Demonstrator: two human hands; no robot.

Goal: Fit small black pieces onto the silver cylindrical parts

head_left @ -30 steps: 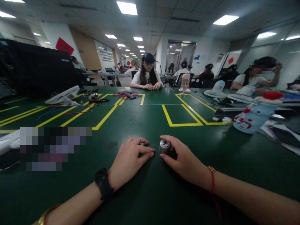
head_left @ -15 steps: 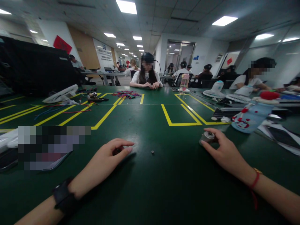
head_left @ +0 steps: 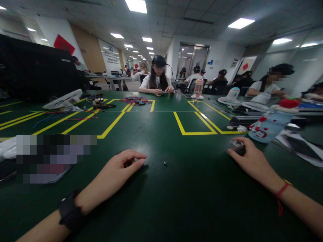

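My right hand (head_left: 248, 154) grips a small metal cylinder (head_left: 237, 146), which looks like a little motor, between thumb and fingers on the green table (head_left: 191, 195). Its silvery round top shows; the fingers hide part of its side. On the left, my left hand (head_left: 127, 164) rests on the table with its fingers loosely curved, thumb and forefinger slightly apart, and nothing visible in it. A tiny ring-shaped metal piece (head_left: 165, 163) lies between the two hands, nearer the left one, touched by neither.
A blue bottle (head_left: 264, 124) with a red top stands beyond my right hand. White fans (head_left: 229, 99), tangled wires (head_left: 136, 101) and yellow tape outlines (head_left: 199, 133) spread across the table. Blurred-out items lie at left. A person (head_left: 157, 80) sits opposite, handling something small.
My right hand has moved to the right with the metal cylinder in it. The left hand and the tiny ring-shaped piece have hardly shifted.
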